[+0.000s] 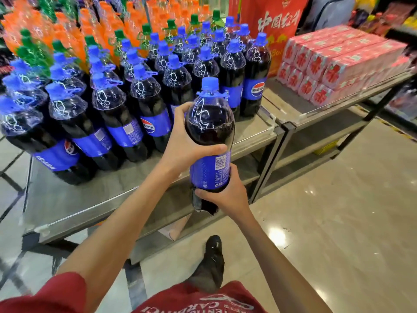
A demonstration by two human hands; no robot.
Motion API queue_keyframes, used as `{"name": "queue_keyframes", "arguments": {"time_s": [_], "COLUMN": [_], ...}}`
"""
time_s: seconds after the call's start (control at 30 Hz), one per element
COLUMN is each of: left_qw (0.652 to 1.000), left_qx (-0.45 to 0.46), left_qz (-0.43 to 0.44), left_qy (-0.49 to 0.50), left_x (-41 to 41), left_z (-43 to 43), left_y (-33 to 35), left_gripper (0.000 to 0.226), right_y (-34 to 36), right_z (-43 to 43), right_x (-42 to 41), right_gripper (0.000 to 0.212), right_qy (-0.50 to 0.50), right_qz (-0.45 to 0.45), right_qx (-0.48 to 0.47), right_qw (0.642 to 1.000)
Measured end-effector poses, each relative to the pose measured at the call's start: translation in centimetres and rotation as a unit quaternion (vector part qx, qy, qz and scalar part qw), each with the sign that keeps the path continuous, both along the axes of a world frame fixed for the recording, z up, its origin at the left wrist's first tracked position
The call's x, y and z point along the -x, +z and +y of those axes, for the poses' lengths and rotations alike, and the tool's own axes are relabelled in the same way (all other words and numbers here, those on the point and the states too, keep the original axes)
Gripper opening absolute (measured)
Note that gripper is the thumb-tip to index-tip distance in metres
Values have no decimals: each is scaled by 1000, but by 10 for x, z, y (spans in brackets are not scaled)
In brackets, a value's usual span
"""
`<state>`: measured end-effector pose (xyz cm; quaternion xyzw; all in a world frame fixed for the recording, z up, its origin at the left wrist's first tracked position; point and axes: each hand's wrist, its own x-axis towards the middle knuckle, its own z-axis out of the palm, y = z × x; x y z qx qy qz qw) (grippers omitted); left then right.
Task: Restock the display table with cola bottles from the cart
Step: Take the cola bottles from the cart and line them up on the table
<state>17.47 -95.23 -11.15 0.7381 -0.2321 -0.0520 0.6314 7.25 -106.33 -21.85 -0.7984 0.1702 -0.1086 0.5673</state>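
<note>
Head view. A cola bottle (209,123) with a blue cap and blue label is held nearly upright in the air at the front edge of the steel worktop (67,204), just in front of the cola bottles standing in rows (144,105) on it and touching none of them. The left grip (187,141) is wrapped round the bottle's shoulder, with the thumb lying across the top of the label. The right grip (225,193) is curled round the lower body, its fingers under the label's bottom edge. Behind the cola rows stand orange bottles (67,30) and green-capped bottles (33,50). An adjoining worktop (282,102) to the right carries stacked pink cartons (338,64). Below, one black shoe (213,251) rests on the glossy tiled floor (338,211).
</note>
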Motion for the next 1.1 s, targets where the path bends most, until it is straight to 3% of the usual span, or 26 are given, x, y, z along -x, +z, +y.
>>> {"name": "queue_keyframes", "arguments": {"time_s": [0.63, 1.1], "left_qw": [997, 998], "left_qx": [1, -8], "left_qz": [-26, -62], "left_qy": [-79, 23], "left_x": [-169, -202], "left_z": [-180, -279], "left_y": [-9, -22], "left_gripper": [107, 106], "right_y": [1, -12], "right_z": [-166, -300], "right_x": [-153, -217], "right_gripper": [85, 88], "right_qy": [-64, 63], "right_qz": [-3, -12], "right_qx": [-30, -18], "right_qw": [997, 998]}}
